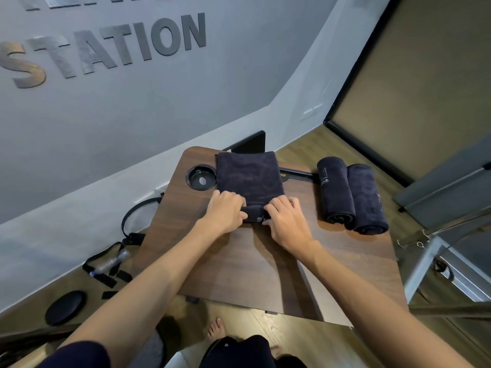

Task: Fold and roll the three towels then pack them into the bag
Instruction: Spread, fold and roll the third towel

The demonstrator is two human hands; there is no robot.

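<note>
Two rolled towels (pixel 352 196) lay finished, touching side by side, at 3 o'clock on the desk (pixel 239 261). I judged the third towel (pixel 249 179), at centre, barely begun: my left hand (pixel 225 211) and right hand (pixel 285 219) curled around its near-edge roll. No bag was identifiable; packing remained.

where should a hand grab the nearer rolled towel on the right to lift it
Grip the nearer rolled towel around its middle, coming from above and its free right side. It lies flat on the table, and the other roll touches its left flank.
</note>
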